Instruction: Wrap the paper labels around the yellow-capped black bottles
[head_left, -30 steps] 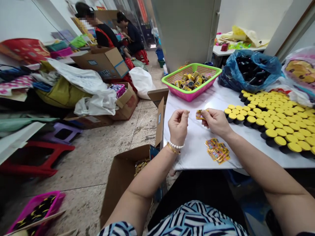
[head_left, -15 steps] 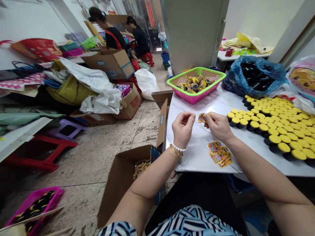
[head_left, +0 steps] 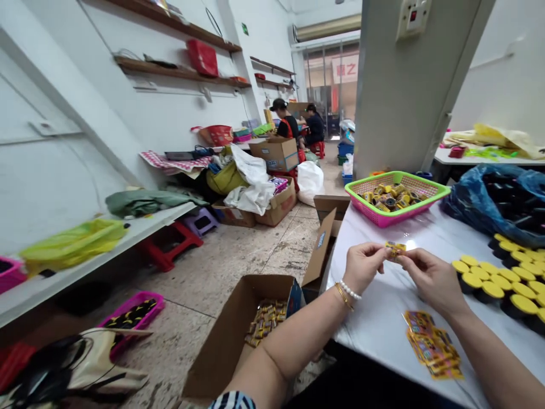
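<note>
A small yellow printed label (head_left: 395, 248) is stretched between my two hands above the white marbled table (head_left: 361, 230). My left hand (head_left: 364, 270), with a pearl bracelet at the wrist, pinches its left end. The fingers of my right hand (head_left: 436, 281) are closed on the other end. Below the right hand lies a loose pile of similar yellow labels (head_left: 432, 343). Beyond the hands stands a pink and green basket (head_left: 385, 218) of small yellow-wrapped cylinders (head_left: 394, 197). Black tubs with yellow lids (head_left: 489, 288) stand in rows beside my right hand.
A cardboard box (head_left: 221, 318) on the floor at left holds many yellow-wrapped pieces. A blue plastic bag (head_left: 472, 196) of black parts sits at the table's back right. Two people (head_left: 287, 126) sit far back. A pink tray (head_left: 158, 308) lies on the floor.
The view has swung left and up. My left hand has come up to the label, which only the right hand held before; both now grip it.
</note>
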`<control>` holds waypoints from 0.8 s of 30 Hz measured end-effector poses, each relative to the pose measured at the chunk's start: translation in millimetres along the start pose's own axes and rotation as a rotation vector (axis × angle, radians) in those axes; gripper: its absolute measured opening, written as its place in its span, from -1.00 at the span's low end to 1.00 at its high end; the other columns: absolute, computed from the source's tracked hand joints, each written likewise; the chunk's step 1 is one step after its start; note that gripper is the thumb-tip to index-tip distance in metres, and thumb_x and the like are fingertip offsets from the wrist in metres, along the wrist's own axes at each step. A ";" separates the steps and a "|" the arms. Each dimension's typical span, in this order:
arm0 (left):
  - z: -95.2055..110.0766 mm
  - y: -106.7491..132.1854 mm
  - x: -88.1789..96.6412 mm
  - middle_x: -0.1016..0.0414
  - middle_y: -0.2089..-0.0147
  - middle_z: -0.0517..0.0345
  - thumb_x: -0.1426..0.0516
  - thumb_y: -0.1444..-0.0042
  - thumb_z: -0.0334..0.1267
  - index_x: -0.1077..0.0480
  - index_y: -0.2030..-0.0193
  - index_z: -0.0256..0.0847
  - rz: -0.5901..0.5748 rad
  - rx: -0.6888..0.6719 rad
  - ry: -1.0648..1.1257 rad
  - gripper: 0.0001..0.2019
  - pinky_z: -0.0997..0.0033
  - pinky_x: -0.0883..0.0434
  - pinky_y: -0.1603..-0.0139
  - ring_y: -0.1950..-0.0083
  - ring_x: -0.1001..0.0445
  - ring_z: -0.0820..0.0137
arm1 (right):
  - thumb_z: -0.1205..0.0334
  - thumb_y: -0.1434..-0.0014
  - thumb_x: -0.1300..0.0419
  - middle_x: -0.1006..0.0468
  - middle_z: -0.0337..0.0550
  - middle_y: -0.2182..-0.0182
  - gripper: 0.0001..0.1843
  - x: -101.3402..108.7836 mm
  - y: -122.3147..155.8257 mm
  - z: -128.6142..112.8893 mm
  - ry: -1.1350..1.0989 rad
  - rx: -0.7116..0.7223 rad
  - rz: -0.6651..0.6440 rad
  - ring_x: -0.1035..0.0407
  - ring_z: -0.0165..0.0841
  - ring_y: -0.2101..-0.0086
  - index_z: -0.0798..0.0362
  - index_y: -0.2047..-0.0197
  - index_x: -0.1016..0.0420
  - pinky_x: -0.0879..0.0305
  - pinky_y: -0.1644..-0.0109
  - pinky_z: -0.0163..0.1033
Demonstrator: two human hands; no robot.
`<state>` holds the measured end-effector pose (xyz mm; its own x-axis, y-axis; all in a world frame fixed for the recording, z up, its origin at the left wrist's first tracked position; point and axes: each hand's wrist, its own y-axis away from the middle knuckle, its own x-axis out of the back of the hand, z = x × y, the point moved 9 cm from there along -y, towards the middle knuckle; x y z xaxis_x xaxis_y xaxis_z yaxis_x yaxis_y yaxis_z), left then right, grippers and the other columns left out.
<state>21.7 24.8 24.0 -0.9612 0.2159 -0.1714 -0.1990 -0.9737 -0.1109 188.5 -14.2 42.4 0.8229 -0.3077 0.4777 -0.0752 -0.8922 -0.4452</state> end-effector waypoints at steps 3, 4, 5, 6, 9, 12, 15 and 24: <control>-3.3 1.8 -10.6 -0.54 0.42 0.05 -0.37 -0.09 -0.05 -0.66 0.32 -0.14 -0.130 0.056 0.033 -0.79 0.38 -0.11 0.58 0.55 -0.22 0.51 | -0.11 -0.29 -0.26 -0.72 -0.14 0.29 -0.68 3.9 0.2 -1.0 0.029 0.015 0.016 -0.58 -0.19 0.33 -0.07 0.18 -0.68 -0.46 0.19 -0.10; -6.1 1.4 -11.5 -0.53 0.43 0.07 -0.37 -0.09 -0.04 -0.66 0.33 -0.18 -0.146 0.074 0.038 -0.77 0.41 -0.06 0.59 0.56 -0.18 0.55 | -0.11 -0.30 -0.25 -0.72 -0.14 0.32 -0.67 7.0 0.0 -4.1 0.060 0.027 0.016 -0.56 -0.21 0.35 -0.06 0.19 -0.69 -0.45 0.20 -0.11; -10.3 -0.1 -11.0 -0.50 0.48 0.10 -0.38 -0.08 -0.05 -0.65 0.34 -0.22 -0.148 0.098 0.049 -0.75 0.45 -0.02 0.59 0.58 -0.14 0.58 | -0.10 -0.31 -0.24 -0.71 -0.14 0.35 -0.66 10.8 -0.7 -7.9 0.105 0.042 0.008 -0.54 -0.23 0.38 -0.04 0.22 -0.69 -0.43 0.22 -0.12; -16.1 -2.8 -7.9 -0.41 0.56 0.17 -0.41 -0.03 -0.05 -0.64 0.34 -0.25 -0.121 0.132 0.070 -0.72 0.49 0.03 0.61 0.60 -0.10 0.61 | -0.11 -0.32 -0.22 -0.69 -0.14 0.37 -0.64 15.6 -2.0 -11.8 0.169 0.058 -0.007 -0.51 -0.26 0.40 -0.03 0.26 -0.68 -0.40 0.23 -0.13; -32.0 -14.6 -3.3 -0.46 0.51 0.17 -0.45 0.06 -0.05 -0.60 0.30 -0.32 -0.086 0.201 0.170 -0.64 0.57 0.07 0.64 0.61 -0.16 0.65 | -0.14 -0.29 -0.25 -0.69 -0.10 0.25 -0.64 34.7 -6.6 -17.3 0.415 0.088 -0.064 -0.48 -0.30 0.39 -0.03 0.19 -0.69 -0.38 0.16 -0.13; -43.7 -24.2 -5.5 -0.58 0.36 0.11 -0.46 0.06 -0.15 -0.58 0.26 -0.34 -0.108 0.286 0.283 -0.68 0.62 0.08 0.69 0.63 -0.15 0.72 | -0.15 -0.14 -0.38 -0.64 -0.04 0.04 -0.54 48.0 -6.3 -3.5 0.710 0.007 -0.191 -0.51 -0.23 0.31 -0.11 -0.04 -0.67 -0.36 0.17 -0.12; -51.0 -27.3 -7.5 -0.57 0.37 0.15 -0.41 0.01 -0.29 -0.56 0.23 -0.34 -0.115 0.400 0.409 -0.77 0.67 0.09 0.72 0.65 -0.10 0.74 | 0.02 -0.09 -0.40 -0.61 0.01 0.01 -0.55 43.4 0.0 20.7 0.881 -0.098 -0.371 -0.54 -0.12 0.22 -0.13 -0.06 -0.66 -0.34 0.23 -0.11; -54.0 -24.6 -19.5 -0.53 0.37 0.12 -0.28 -0.17 -0.43 -0.47 0.33 -0.34 -0.227 0.577 0.640 -0.92 0.76 0.11 0.74 0.62 -0.05 0.73 | 0.01 -0.06 -0.46 -0.67 -0.08 0.19 -0.51 46.8 -18.2 24.5 -0.141 -0.145 -0.095 -0.58 -0.26 0.33 0.01 -0.01 -0.53 -0.56 0.24 -0.11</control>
<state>55.6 48.4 -22.8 -0.6308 0.2390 -0.7382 -0.6027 -0.7502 0.2721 242.2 -4.2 54.2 0.8998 -0.1802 0.3973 -0.0656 -0.9563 -0.2851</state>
